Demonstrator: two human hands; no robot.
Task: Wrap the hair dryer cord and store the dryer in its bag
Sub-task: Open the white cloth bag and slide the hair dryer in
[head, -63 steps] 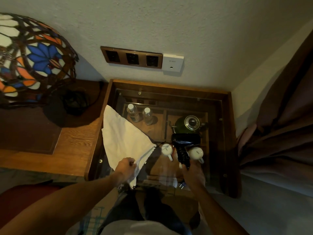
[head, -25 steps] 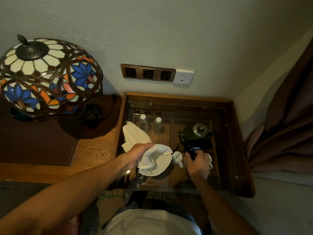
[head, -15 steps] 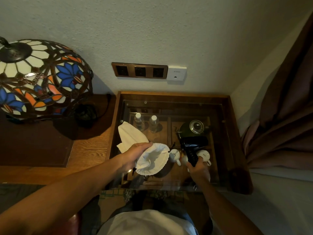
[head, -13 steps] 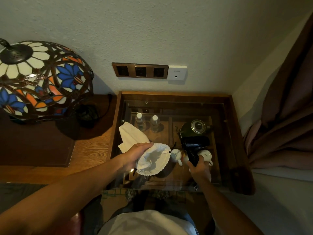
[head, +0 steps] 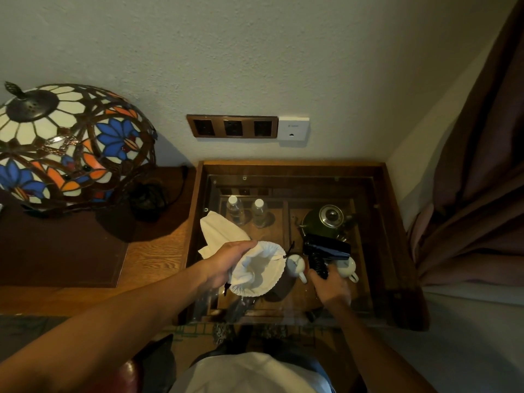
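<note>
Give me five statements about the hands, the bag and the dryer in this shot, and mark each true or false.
1. The left hand holds the white bag with its mouth open. True.
2. The hair dryer is already inside the bag. False: it is outside, to the bag's right, gripped by the right hand.
3. The cord is wound around the dryer's handle. True.
4. The dryer is white. False: it is black.
5. Two bottles stand under the glass top. True.
</note>
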